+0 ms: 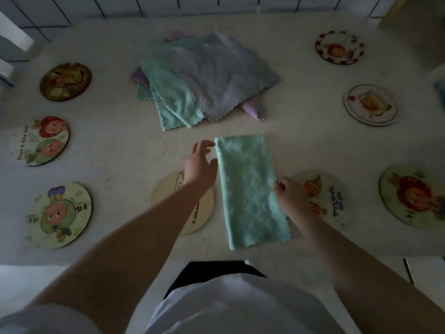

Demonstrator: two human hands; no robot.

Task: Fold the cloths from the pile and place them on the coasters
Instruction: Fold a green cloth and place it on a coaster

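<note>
Head view shows my teal cloth [250, 191] lying as a long strip on the white table [120, 145], folded once lengthwise, just below the pile of cloths [204, 78] that sits at twelve o'clock. My right hand [290, 196] pinches the strip's three-o'clock edge, fingers curled shut on the fabric. My left hand [199, 165] rests beside the nine-o'clock edge with fingers spread loose, gripping nothing.

To finish well, I judge I should bring the near end up to meet the far end, match the scalloped corners, then press the crease flat before lifting.

My left forearm covers part of the cream coaster [192, 213] at seven o'clock; my right wrist hides part of the coaster with a cartoon figure [330, 198] at four o'clock. Dim light and blur make the coaster lettering hard to read.
</note>
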